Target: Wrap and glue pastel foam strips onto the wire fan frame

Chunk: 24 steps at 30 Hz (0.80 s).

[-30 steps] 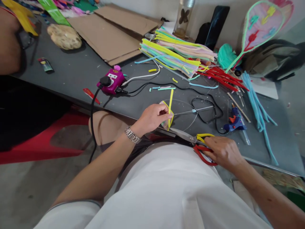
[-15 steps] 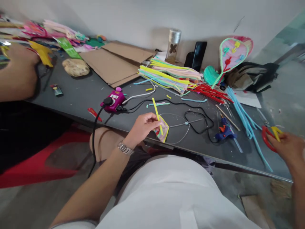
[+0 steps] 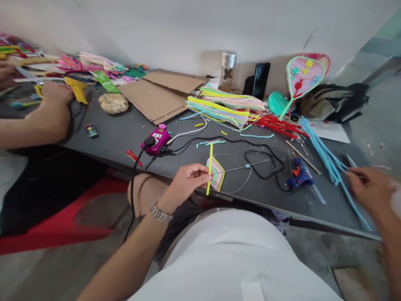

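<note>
My left hand [image 3: 191,179] pinches a short yellow pipe cleaner [image 3: 210,163] upright between thumb and fingers. Just behind it, at the table's front edge, lies a wire hoop [image 3: 238,191] with a stem, partly filled with pastel rows of pipe cleaner [image 3: 217,173] edged in yellow. At the right, my right hand [image 3: 371,184] is curled low over the table, its fingertips by the blue pipe cleaners [image 3: 326,154]. A pointed metal tip [image 3: 351,160] shows beside those fingers; what they grip is hidden and blurred.
A blue glue gun [image 3: 300,173] and its black cord lie right of the hoop. Behind are a purple power socket [image 3: 156,140], bundled pipe cleaners [image 3: 219,110], cardboard [image 3: 153,98] and a flask [image 3: 228,69]. A co-worker's arm [image 3: 46,121] works at the left beside a yellow glue gun [image 3: 77,88].
The yellow pipe cleaner has turned more upright in my left hand, showing more pastel rows. The red and yellow scissor handles seen at my right hand are out of sight. The view has shifted slightly.
</note>
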Each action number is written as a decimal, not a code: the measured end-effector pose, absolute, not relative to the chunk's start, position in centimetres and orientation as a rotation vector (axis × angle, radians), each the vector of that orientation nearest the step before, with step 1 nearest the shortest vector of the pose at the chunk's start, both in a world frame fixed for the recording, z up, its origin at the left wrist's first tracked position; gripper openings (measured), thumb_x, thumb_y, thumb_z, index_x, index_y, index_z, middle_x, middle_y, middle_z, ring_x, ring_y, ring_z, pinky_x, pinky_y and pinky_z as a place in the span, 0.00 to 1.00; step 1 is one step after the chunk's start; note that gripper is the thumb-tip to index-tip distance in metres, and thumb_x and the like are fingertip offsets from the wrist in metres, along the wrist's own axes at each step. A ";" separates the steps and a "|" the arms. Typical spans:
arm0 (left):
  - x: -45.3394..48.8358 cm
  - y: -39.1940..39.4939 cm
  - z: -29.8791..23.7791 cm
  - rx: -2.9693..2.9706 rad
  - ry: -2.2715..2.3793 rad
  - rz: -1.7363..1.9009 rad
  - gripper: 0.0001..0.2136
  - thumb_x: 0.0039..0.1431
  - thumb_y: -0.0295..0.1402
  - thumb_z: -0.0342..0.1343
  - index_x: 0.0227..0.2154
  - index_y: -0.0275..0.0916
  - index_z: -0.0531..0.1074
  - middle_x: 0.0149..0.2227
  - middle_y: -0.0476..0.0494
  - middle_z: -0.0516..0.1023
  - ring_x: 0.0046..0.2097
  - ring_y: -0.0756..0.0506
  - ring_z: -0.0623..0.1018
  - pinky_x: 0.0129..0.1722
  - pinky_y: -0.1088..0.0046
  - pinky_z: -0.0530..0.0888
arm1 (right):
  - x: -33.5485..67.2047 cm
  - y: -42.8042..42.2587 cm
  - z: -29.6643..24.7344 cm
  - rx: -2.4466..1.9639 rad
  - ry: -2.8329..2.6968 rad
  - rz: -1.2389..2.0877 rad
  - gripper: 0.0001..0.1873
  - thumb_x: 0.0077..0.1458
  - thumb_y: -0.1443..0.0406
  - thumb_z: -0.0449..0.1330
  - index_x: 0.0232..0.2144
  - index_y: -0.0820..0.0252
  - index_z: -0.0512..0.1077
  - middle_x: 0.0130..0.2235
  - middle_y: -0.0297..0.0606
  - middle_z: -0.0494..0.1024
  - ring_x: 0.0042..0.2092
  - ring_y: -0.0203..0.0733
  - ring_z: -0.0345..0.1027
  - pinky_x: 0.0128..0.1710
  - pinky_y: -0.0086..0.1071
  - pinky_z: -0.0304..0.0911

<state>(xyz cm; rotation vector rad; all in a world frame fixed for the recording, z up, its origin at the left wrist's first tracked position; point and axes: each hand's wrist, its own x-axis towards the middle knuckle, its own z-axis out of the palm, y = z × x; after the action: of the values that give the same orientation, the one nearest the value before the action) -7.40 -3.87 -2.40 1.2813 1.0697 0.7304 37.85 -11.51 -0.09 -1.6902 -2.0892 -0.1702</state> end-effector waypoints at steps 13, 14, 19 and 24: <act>-5.6 -7.4 -2.4 1.372 0.991 0.674 0.11 0.56 0.40 0.64 0.30 0.37 0.75 0.27 0.48 0.78 0.29 0.50 0.72 0.30 0.74 0.69 | 13.1 -6.7 -2.3 -1.222 -1.348 1.552 0.20 0.54 0.48 0.66 0.28 0.59 0.73 0.24 0.30 0.74 0.25 0.33 0.64 0.26 0.27 0.62; -5.9 -7.4 -2.6 1.387 1.016 0.696 0.10 0.57 0.40 0.63 0.30 0.38 0.76 0.28 0.47 0.79 0.29 0.49 0.74 0.31 0.73 0.71 | 13.6 -6.4 -2.2 -1.253 -1.318 1.561 0.21 0.52 0.47 0.67 0.27 0.59 0.73 0.22 0.29 0.73 0.23 0.32 0.63 0.24 0.26 0.60; -7.8 -8.1 -3.9 1.586 1.298 0.775 0.09 0.61 0.40 0.60 0.32 0.39 0.79 0.29 0.47 0.81 0.30 0.48 0.75 0.31 0.73 0.70 | 15.9 -4.4 -2.9 -1.448 -1.214 1.290 0.23 0.49 0.47 0.69 0.27 0.59 0.73 0.22 0.31 0.74 0.21 0.32 0.66 0.20 0.25 0.59; -7.6 -9.2 -5.5 1.276 1.231 0.621 0.12 0.58 0.42 0.61 0.31 0.38 0.79 0.26 0.46 0.80 0.27 0.49 0.74 0.29 0.73 0.70 | 15.7 -3.8 -4.5 -1.530 -1.305 1.163 0.22 0.52 0.48 0.68 0.25 0.59 0.72 0.22 0.33 0.76 0.20 0.32 0.65 0.19 0.25 0.57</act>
<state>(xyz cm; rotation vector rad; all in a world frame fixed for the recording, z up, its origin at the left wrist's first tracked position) -7.61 -9.18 -5.53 1.2762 1.2311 0.6214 15.70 -3.83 -4.51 -1.5297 -1.3051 1.1628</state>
